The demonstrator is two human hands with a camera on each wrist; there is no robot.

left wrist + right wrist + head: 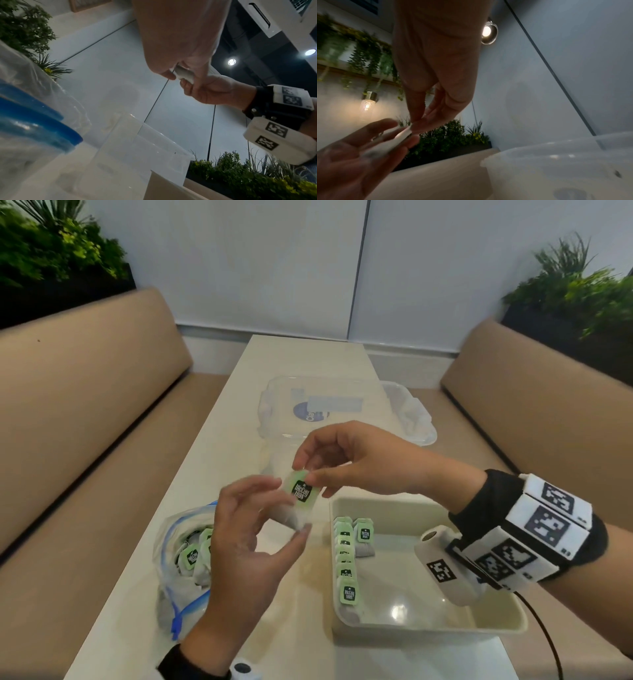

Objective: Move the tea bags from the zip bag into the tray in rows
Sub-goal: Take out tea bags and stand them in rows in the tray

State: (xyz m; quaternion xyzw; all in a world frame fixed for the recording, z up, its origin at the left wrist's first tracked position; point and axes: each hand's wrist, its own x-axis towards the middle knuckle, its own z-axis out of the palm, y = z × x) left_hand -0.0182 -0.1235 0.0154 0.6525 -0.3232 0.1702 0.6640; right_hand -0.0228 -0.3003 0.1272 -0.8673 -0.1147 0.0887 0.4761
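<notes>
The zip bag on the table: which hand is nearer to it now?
Left. The left hand hovers just right of the zip bag, overlapping its edge in the head view. The right hand is farther right, above the tray's far edge, pinching the tea bag.

Seen from below, the left hand and the right hand meet on a small white tea bag, both pinching it. At the lower left looms the clear plastic zip bag with blue seal strips; green plants stand lower right.
</notes>
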